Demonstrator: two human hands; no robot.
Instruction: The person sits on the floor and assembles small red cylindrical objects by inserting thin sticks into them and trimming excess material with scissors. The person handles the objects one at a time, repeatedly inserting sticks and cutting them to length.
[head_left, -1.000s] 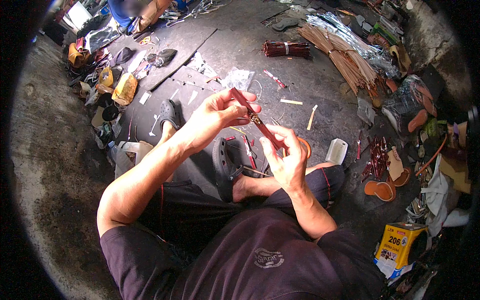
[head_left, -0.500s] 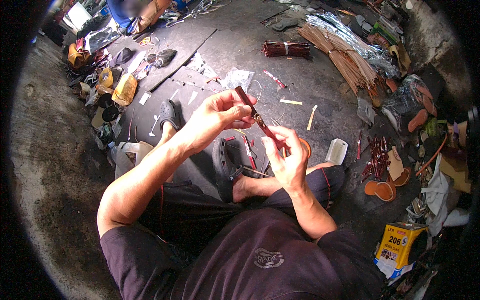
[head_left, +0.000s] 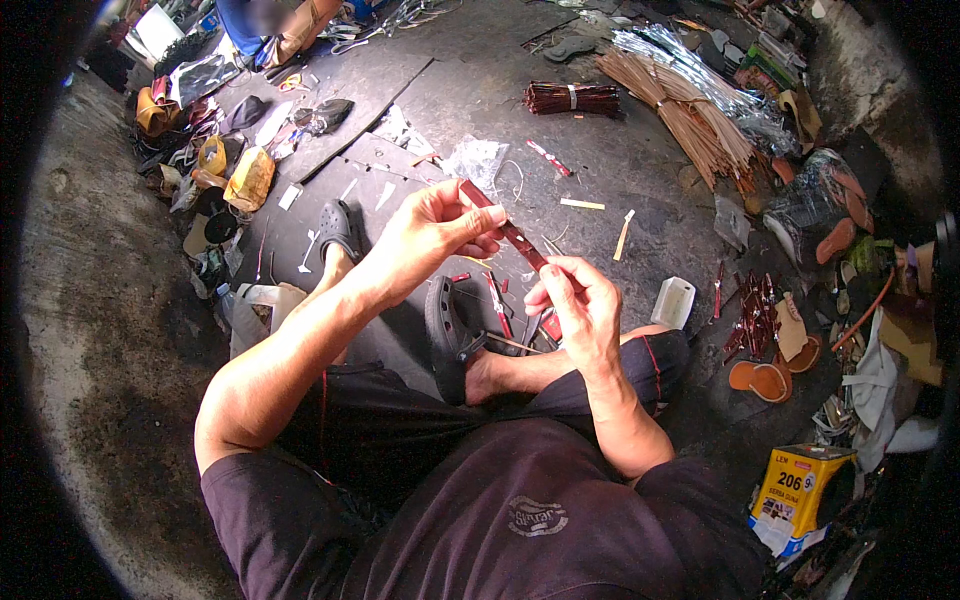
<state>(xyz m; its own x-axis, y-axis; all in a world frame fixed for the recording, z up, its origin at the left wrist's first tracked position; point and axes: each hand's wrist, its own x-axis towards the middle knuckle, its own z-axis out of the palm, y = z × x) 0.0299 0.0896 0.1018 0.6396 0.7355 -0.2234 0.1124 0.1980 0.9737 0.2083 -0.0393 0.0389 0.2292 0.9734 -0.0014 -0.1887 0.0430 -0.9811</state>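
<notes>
A narrow reddish-brown strap is stretched on a slant between my two hands, above my crossed legs. My left hand pinches its upper part, thumb on top and fingers beneath. At the lower end, thumb and fingers of my right hand close on the strap and cover its tip. Small pale marks show along the middle of the strap. Below the hands, similar red strap pieces lie on the floor beside my dark clog. Another red piece is partly hidden by my right hand.
Ahead lies a tied bundle of dark red straps; farther right, a bundle of tan strips. A white tray, a strap pile, brown sandals and a yellow can stand right. Another person sits far left.
The strap has turned in my fingers and shows a smoother, redder face. My right hand has shifted slightly and closed further around its end. Orange curves beside that hand are no longer visible.
</notes>
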